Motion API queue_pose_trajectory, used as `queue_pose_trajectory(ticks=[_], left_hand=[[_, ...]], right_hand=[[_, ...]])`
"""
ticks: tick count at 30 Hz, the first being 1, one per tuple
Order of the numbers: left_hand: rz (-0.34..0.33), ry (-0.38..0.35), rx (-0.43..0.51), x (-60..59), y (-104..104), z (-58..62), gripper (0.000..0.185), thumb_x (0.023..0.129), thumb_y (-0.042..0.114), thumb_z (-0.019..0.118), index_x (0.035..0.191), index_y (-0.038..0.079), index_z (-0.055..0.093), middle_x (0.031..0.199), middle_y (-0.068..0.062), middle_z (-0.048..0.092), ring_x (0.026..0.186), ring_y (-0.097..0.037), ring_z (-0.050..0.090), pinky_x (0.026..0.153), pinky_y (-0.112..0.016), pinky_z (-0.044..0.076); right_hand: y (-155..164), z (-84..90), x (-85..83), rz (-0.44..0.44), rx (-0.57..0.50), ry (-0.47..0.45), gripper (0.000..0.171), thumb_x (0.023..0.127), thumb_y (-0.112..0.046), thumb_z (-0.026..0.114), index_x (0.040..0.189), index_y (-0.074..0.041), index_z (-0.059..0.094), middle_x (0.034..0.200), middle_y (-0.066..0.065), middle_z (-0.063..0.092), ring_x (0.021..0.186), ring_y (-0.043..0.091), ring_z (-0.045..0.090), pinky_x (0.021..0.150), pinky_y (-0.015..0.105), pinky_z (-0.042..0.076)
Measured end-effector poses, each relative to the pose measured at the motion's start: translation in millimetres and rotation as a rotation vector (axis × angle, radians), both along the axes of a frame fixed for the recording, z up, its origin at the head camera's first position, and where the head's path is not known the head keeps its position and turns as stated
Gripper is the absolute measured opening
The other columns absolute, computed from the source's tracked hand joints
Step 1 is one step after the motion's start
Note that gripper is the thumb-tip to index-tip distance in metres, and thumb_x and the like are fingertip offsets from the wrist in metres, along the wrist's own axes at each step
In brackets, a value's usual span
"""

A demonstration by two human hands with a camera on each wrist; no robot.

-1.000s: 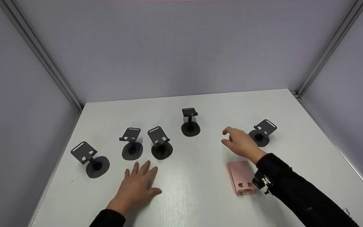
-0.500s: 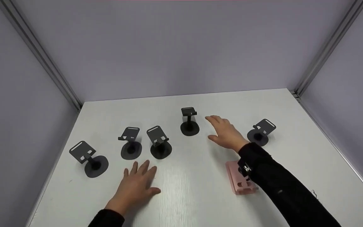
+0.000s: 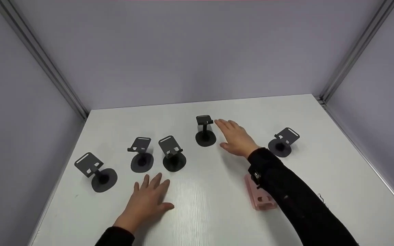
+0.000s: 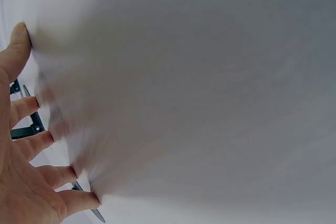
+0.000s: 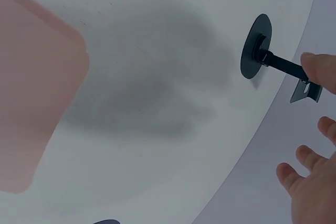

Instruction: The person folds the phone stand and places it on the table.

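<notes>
My left hand (image 3: 145, 201) lies palm down on the white table, fingers spread, as the left wrist view also shows; it holds nothing. Just beyond its fingertips stand two black phone stands, one to the left (image 3: 142, 162) and one to the right (image 3: 174, 162). My right hand (image 3: 238, 138) hovers with extended fingers just right of the rearmost black phone stand (image 3: 206, 137). In the right wrist view the thumb overlaps that phone stand's (image 5: 256, 51) holder; whether they touch I cannot tell. Below the right forearm lies a pink folded phone stand (image 3: 260, 196), partly hidden by the sleeve.
Another black phone stand (image 3: 104, 179) is at the far left, and one more black phone stand (image 3: 280, 147) is right of my right hand. Grey panels (image 3: 197, 51) wall the white table (image 3: 190, 218) at the back and both sides.
My right hand has moved left and away from me, toward the rearmost black phone stand, and its curled fingers have straightened. The sleeve now covers more of the pink stand. My left hand stays put.
</notes>
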State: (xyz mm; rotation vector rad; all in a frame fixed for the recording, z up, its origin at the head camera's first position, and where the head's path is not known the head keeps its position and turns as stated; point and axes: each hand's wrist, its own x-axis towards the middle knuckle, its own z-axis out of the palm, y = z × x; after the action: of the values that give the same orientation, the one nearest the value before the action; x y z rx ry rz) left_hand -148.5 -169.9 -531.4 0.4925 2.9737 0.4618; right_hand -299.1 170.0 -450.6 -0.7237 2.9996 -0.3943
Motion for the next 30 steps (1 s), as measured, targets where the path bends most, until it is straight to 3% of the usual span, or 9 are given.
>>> queue_pose_trajectory(ticks=[7, 14, 19, 24, 30], left_hand=[[0.002, -0.004, -0.007, 0.8, -1.9, 1.7, 0.081, 0.083, 0.059, 0.076, 0.149, 0.016, 0.054, 0.159, -0.018, 0.04, 0.145, -0.057, 0.029, 0.11, -0.08, 0.024], [0.0, -0.007, -0.001, 1.9, -0.8, 0.5, 0.08, 0.084, 0.058, 0.076, 0.149, 0.016, 0.053, 0.159, -0.018, 0.04, 0.146, -0.056, 0.029, 0.11, -0.08, 0.023], [0.002, 0.004, 0.004, 2.1, -0.5, -0.3, 0.08, 0.084, 0.059, 0.075, 0.149, 0.017, 0.053, 0.16, -0.017, 0.039, 0.146, -0.055, 0.028, 0.111, -0.079, 0.023], [0.011, -0.012, 0.002, 1.5, -0.5, -0.6, 0.081, 0.084, 0.06, 0.075, 0.15, 0.018, 0.053, 0.161, -0.016, 0.038, 0.148, -0.054, 0.026, 0.112, -0.078, 0.021], [0.017, -0.024, 0.003, 1.7, -1.3, -1.0, 0.082, 0.083, 0.059, 0.076, 0.15, 0.018, 0.052, 0.161, -0.017, 0.038, 0.148, -0.054, 0.026, 0.111, -0.079, 0.021]], right_hand=[[-16.1, -1.7, 0.3, 0.013, 0.02, 0.011, 0.087, 0.095, -0.016, 0.071, 0.164, -0.01, 0.017, 0.169, 0.013, 0.022, 0.153, 0.042, 0.021, 0.12, 0.062, 0.026], [-21.8, -9.6, 5.9, 0.024, 0.058, -0.088, 0.082, 0.097, -0.013, 0.066, 0.164, -0.013, 0.018, 0.167, 0.013, 0.028, 0.153, 0.043, 0.021, 0.121, 0.064, 0.022], [-20.1, -12.5, 6.2, 0.043, 0.095, 0.013, 0.073, 0.097, -0.012, 0.067, 0.16, -0.011, 0.03, 0.163, 0.016, 0.034, 0.15, 0.048, 0.027, 0.119, 0.064, 0.027], [-19.8, -9.4, 2.5, 0.019, 0.096, 0.158, 0.077, 0.097, -0.009, 0.067, 0.162, -0.014, 0.026, 0.167, 0.016, 0.024, 0.152, 0.048, 0.021, 0.12, 0.062, 0.027], [-21.7, -8.6, -2.1, 0.007, 0.118, 0.077, 0.09, 0.096, -0.012, 0.069, 0.166, -0.016, 0.011, 0.171, 0.015, 0.009, 0.156, 0.044, 0.007, 0.124, 0.061, 0.015]])
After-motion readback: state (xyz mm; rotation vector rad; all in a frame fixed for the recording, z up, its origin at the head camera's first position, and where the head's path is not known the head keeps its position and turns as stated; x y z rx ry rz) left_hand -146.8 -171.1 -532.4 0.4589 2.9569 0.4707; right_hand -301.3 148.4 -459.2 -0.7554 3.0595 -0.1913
